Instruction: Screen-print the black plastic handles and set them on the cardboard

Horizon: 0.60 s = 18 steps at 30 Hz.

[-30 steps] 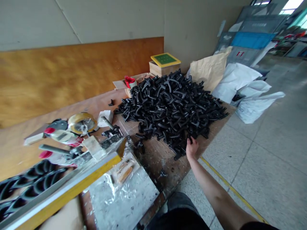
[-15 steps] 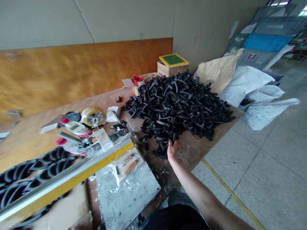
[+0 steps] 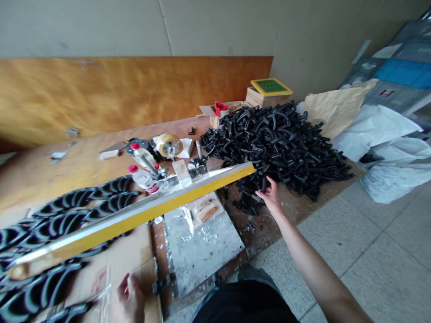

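Observation:
My right hand (image 3: 271, 196) is at the near edge of a big heap of black curved plastic parts (image 3: 269, 143). Its thumb and fingers close on one black plastic handle (image 3: 264, 183). At the lower left, my left hand (image 3: 129, 299) is above a cardboard sheet (image 3: 134, 251) with its fingers curled in; what they hold, if anything, is hidden. Rows of black curved handles (image 3: 63, 224) lie on the left. Between my hands is a grey work plate (image 3: 205, 251) under clear film, with a small wooden-coloured piece (image 3: 207, 214) in plastic on it.
A long yellow-and-silver bar (image 3: 161, 206) crosses above the table. Behind it stand red-capped bottles (image 3: 143, 179), a tape roll (image 3: 168, 146) and metal clamps (image 3: 198, 161). A wooden box (image 3: 256, 98) is behind the heap. White sacks (image 3: 397, 170) and grey crates (image 3: 393, 94) are at right.
The view has swung left, so the table and heap appear further right. My left hand has come into view at the bottom. My right hand remains at the heap's near edge.

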Each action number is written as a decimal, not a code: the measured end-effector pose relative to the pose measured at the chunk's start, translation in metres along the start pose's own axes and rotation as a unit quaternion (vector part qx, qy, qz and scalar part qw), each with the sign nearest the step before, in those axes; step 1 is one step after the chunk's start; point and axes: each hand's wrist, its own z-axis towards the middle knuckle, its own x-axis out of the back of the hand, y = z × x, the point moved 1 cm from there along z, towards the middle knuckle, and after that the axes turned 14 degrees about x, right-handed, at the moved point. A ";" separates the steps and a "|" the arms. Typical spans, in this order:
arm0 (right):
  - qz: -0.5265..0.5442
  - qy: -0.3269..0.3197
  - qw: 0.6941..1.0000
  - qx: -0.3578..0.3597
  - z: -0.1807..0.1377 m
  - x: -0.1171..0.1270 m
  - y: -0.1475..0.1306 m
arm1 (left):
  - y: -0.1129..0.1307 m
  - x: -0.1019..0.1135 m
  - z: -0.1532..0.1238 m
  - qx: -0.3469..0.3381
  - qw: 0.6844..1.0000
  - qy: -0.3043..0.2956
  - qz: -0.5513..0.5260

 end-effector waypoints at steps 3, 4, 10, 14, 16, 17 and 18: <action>0.101 -0.071 0.991 -0.055 -0.018 -0.048 -0.031 | 0.010 0.005 -0.005 0.032 0.999 -0.010 -0.006; 0.125 -0.088 0.986 -0.066 -0.025 -0.066 -0.038 | 0.013 0.008 -0.006 0.023 1.000 -0.017 -0.012; 0.142 -0.179 0.972 -0.051 -0.055 -0.166 -0.041 | 0.014 0.014 -0.008 0.004 0.998 -0.029 -0.050; -0.072 -0.257 0.963 0.040 -0.053 -0.187 -0.022 | 0.002 0.015 -0.014 0.011 0.996 -0.020 -0.083; -0.156 -0.307 0.934 0.093 -0.049 -0.185 -0.020 | -0.002 0.015 -0.020 0.030 0.994 -0.017 -0.100; -0.186 -0.325 0.919 0.125 -0.047 -0.183 -0.021 | -0.001 0.016 -0.023 0.037 0.994 -0.011 -0.107; -0.212 -0.337 0.902 0.167 -0.046 -0.181 -0.024 | 0.002 0.018 -0.027 0.040 0.993 -0.003 -0.111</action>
